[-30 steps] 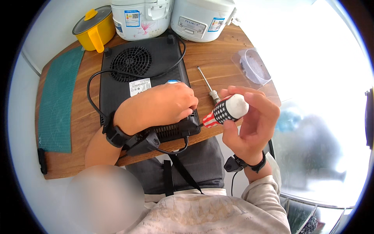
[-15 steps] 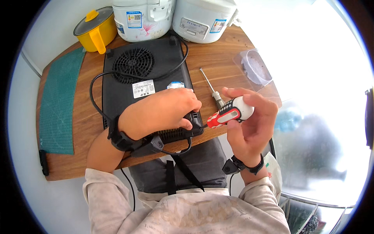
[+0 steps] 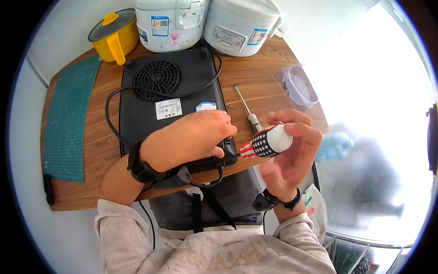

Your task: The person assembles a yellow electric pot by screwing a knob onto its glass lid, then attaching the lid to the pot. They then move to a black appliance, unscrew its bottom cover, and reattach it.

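A black induction cooker [image 3: 169,98] lies upside down on the wooden table [image 3: 260,82], its fan grille and labels facing up. My left hand [image 3: 189,137] rests on its near right corner and presses it down. My right hand [image 3: 292,153] grips a screwdriver [image 3: 267,142] with a red, white and dark patterned handle; its tip points at the cooker's near right corner, behind my left fingers. A second screwdriver [image 3: 246,112] with a bare metal shaft lies on the table just right of the cooker.
A yellow pot with a dark lid [image 3: 114,32] and two white rice cookers [image 3: 171,20] [image 3: 239,25] stand at the back. A green cutting mat [image 3: 68,123] covers the left side. A clear plastic lid [image 3: 299,86] lies at the right edge. The cooker's black cord [image 3: 112,123] loops leftward.
My right hand has turned the patterned screwdriver handle, so its white end now faces up and right. My left hand stays on the cooker's corner.
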Tool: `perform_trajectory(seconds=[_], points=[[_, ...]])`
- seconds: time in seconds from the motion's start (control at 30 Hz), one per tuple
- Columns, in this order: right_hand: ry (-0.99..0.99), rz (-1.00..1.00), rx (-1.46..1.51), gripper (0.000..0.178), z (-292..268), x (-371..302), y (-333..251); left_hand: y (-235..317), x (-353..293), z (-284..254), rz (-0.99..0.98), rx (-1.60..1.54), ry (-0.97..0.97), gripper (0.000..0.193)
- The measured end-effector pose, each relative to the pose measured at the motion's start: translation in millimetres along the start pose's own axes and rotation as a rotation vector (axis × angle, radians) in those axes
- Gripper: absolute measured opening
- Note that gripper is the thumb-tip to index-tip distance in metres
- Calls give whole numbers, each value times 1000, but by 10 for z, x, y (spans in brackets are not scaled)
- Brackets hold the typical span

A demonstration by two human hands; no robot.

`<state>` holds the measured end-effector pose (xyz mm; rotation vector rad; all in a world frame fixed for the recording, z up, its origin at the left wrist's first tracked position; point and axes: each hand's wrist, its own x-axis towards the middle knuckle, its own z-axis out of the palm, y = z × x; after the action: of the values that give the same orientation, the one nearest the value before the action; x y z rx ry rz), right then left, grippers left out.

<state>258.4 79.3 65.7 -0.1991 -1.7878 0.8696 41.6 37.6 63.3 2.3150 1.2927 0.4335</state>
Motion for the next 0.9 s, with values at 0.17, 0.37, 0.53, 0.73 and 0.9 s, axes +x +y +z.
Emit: perform_trajectory(seconds=[0.17,0.37,0.53,0.73,0.9], points=[[40,32,-57,46,11,9,-58,-30,-19,49,-17,-1,6,34],[40,-22,-136,51,-30,30,-35,3,6,25,-21,9,-6,35],[19,-41,-252,40,-69,13,-89,12,-3,-2,-16,13,-2,36],[41,44,-135,39,-29,64,-162,51,3,-20,-21,13,-12,38],[25,-11,-222,35,-33,-14,-84,61,23,-30,-30,-2,-37,38]])
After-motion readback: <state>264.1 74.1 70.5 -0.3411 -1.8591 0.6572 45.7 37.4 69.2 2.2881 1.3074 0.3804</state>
